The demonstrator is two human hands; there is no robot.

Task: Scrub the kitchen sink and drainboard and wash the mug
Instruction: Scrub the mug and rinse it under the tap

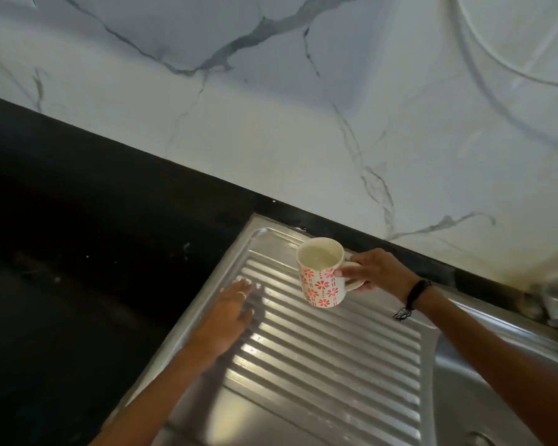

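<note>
Mug (321, 275), handle hidden by right hand (379, 272); sink (496, 397) cut off.

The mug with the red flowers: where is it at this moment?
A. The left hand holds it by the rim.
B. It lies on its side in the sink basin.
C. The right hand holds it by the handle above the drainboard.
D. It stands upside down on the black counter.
C: the right hand holds the mug by its handle, tilted, over the ribbed drainboard.
</note>
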